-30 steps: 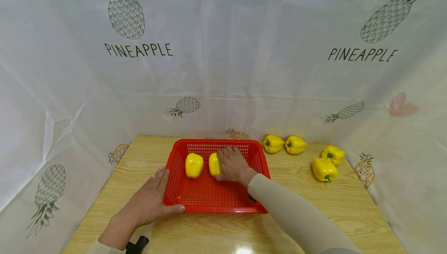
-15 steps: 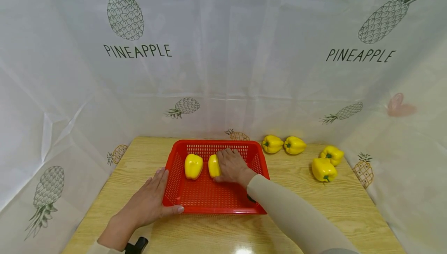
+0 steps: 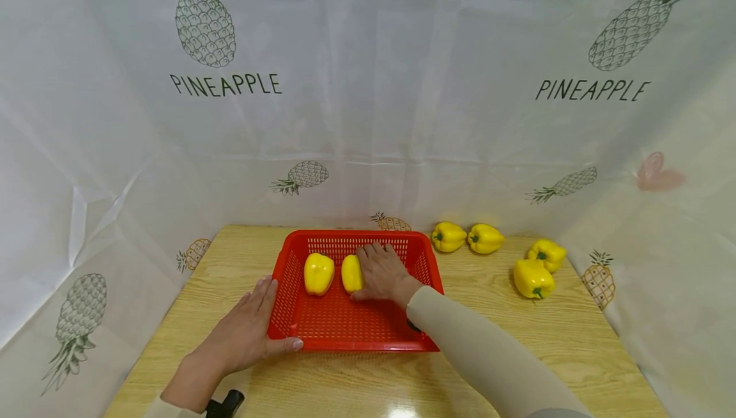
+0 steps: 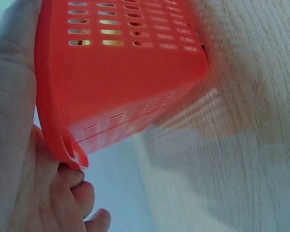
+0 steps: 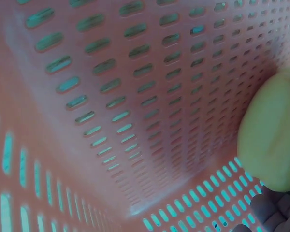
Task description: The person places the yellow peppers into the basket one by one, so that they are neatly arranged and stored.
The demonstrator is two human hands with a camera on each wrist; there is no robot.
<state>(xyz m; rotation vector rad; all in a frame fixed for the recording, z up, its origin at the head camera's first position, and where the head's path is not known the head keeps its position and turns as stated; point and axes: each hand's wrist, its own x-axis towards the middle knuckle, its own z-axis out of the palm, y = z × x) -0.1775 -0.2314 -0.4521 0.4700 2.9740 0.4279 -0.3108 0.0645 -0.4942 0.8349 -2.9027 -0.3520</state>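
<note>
A red plastic basket (image 3: 353, 346) with slotted walls sits on the table. My left hand (image 3: 238, 328) rests at its near left corner, fingers extended along the left rim and thumb on the near rim. Inside, my right hand (image 3: 382, 274) holds a yellow bell pepper (image 3: 350, 273) from the right, and part of the pepper is hidden under it. The right wrist view shows fingers (image 5: 273, 210) against one end of that pepper (image 5: 273, 130). Another yellow bell pepper (image 3: 319, 273) lies to its left in the basket, apart from both hands.
Two yellow bell peppers (image 3: 485, 239) lie on the wooden table (image 3: 460, 367) behind the basket's right corner. Farther right, two more bell peppers (image 3: 533, 278) lie close together. A pineapple-print sheet (image 3: 368, 117) hangs around the table's back and sides.
The bell pepper under my right hand shifts very slightly left, and a little more of it shows. Both hands and the basket stay almost still.
</note>
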